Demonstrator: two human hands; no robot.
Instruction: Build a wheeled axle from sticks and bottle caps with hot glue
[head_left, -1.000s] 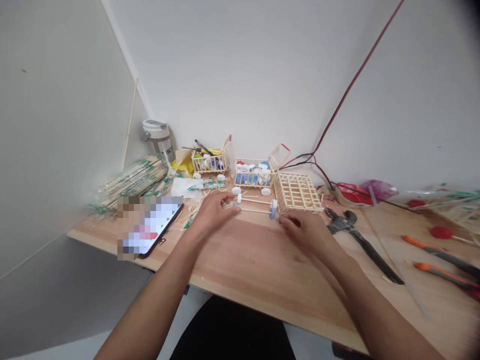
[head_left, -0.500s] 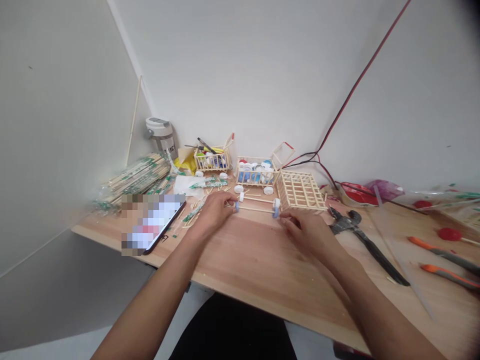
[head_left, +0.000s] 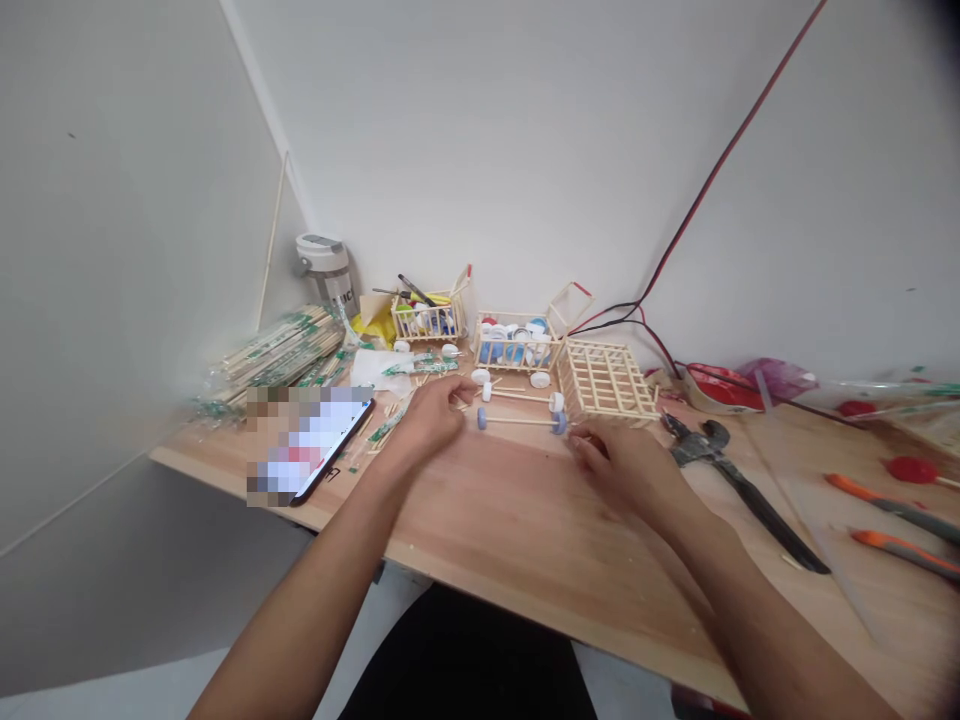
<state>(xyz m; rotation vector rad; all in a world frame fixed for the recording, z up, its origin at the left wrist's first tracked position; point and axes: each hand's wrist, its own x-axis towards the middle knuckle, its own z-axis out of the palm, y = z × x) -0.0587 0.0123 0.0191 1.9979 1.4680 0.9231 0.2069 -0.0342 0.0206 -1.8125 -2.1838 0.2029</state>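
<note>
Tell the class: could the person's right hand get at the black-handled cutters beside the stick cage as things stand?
Probably yes. The right hand sits just left of the black-handled cutters, with only bare wooden tabletop seeming to lie between them. The stick cage stands further back, so it should not block the way.

Hands (head_left: 431, 418) beside wheeled axle (head_left: 521, 421), stick cage (head_left: 606, 382)

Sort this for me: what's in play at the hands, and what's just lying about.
In play: left hand, nearest the white-wheeled stick axle; right hand, nearest the blue-wheeled stick axle; stick cage.

Lying about: stick cart of bottle caps, second stick cart, pliers, chopstick bundles, phone.
</note>
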